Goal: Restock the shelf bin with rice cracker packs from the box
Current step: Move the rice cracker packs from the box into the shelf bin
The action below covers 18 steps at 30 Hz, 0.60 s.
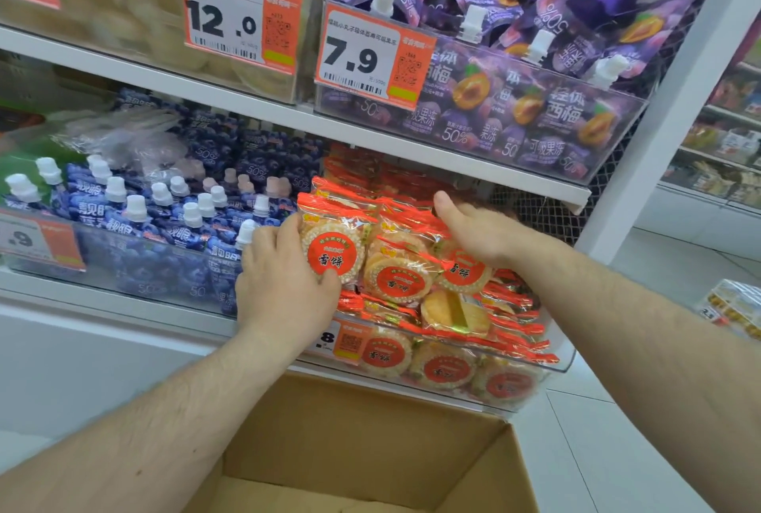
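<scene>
Nearest the lens gapes the open brown cardboard box (pixel 370 442), standing directly under the shelf so each pack has only a short lift to travel; what remains inside it is out of sight below the frame edge. Above it, the clear plastic shelf bin (pixel 562 362) is already heaped with round rice cracker packs in clear wrappers with red-orange labels (pixel 401 280), piled above its front wall.

One pack stands upright at the bin's left end (pixel 333 251), and the left hand (pixel 284 286) grips it, fingers wrapped around its left edge and thumb pressed on the label's lower rim, apparently to seat it face-out against the divider beside the neighbouring blue spouted jelly pouches (pixel 164 220). The right hand (pixel 479 232) lies flat, fingers straight and loose, palm down on the top of the heap, holding nothing; it probably steadies the stack so packs do not slide forward over the wall. An orange price tag (pixel 350 343) on the bin front is partly hidden by the left wrist.
</scene>
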Motion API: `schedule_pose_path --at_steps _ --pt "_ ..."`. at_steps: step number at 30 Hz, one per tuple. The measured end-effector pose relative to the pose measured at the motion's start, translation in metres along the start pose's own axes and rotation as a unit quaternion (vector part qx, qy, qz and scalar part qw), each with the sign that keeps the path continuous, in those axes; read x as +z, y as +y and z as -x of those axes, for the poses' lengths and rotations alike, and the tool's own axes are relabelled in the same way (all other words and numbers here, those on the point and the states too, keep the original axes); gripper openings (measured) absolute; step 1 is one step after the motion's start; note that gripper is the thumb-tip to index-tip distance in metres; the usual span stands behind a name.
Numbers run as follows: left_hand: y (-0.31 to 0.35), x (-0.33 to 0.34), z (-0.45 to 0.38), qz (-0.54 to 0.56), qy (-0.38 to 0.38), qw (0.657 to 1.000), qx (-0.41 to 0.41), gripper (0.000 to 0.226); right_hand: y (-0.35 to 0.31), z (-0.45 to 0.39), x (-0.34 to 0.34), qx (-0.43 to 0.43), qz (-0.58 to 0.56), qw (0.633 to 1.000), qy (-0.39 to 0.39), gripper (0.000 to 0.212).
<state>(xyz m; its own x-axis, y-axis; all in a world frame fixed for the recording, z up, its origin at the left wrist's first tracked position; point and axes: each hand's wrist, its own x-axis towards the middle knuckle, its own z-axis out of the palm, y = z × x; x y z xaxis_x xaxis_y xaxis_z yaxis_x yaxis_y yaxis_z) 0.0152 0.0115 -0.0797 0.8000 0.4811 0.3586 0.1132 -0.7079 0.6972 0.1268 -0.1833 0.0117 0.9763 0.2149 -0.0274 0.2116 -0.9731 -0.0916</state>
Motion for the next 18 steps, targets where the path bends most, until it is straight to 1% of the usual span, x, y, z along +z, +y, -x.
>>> schedule_pose_path --at_steps 2,3,6,8,9,10,11,12,13,14,15,16,18 --pt "0.001 0.001 0.0 -0.004 0.0 1.0 -0.001 0.074 -0.004 -0.002 -0.008 -0.004 -0.035 0.999 0.019 0.085" --pt "0.001 0.002 0.0 -0.005 0.0 1.0 0.0 0.074 -0.006 -0.003 -0.011 -0.008 -0.054 0.998 0.014 0.084" --pt "0.0 0.002 0.0 -0.008 0.0 1.0 0.001 0.075 -0.01 -0.003 -0.01 -0.005 -0.083 0.996 -0.041 0.085" --pt "0.0 0.002 0.0 -0.008 -0.002 1.0 0.0 0.076 -0.008 -0.002 -0.007 -0.003 -0.091 0.995 -0.034 0.084" --pt "0.001 0.002 0.0 -0.008 -0.002 1.0 0.001 0.077 -0.005 -0.001 -0.007 -0.012 -0.082 0.997 -0.005 0.082" --pt "0.0 0.002 0.001 -0.009 0.0 1.0 0.004 0.078 -0.001 0.003 -0.006 -0.033 -0.066 0.996 0.046 0.077" --pt "0.0 0.002 0.001 -0.008 0.004 1.0 0.008 0.081 0.004 0.008 -0.004 -0.066 -0.061 0.989 0.12 0.066" --pt "0.0 0.002 0.002 -0.007 0.01 1.0 0.012 0.084 0.009 0.016 0.0 -0.109 -0.072 0.97 0.206 0.053" --pt "0.0 0.003 0.004 -0.009 0.015 1.0 0.018 0.088 0.015 0.025 0.005 -0.151 -0.087 0.945 0.277 0.048" --pt "0.001 0.004 0.006 -0.015 0.021 0.999 0.029 0.091 0.021 0.037 0.011 -0.178 -0.096 0.925 0.323 0.048" --pt "0.002 0.005 0.009 -0.025 0.027 0.998 0.043 0.093 0.025 0.049 0.017 -0.193 -0.104 0.914 0.34 0.048" --pt "0.004 0.006 0.012 -0.035 0.032 0.997 0.058 0.095 0.032 0.058 0.025 -0.214 -0.111 0.912 0.331 0.047" --pt "0.007 0.01 0.018 -0.049 0.049 0.993 0.098 0.097 0.043 0.075 0.036 -0.269 -0.103 0.918 0.274 0.045"
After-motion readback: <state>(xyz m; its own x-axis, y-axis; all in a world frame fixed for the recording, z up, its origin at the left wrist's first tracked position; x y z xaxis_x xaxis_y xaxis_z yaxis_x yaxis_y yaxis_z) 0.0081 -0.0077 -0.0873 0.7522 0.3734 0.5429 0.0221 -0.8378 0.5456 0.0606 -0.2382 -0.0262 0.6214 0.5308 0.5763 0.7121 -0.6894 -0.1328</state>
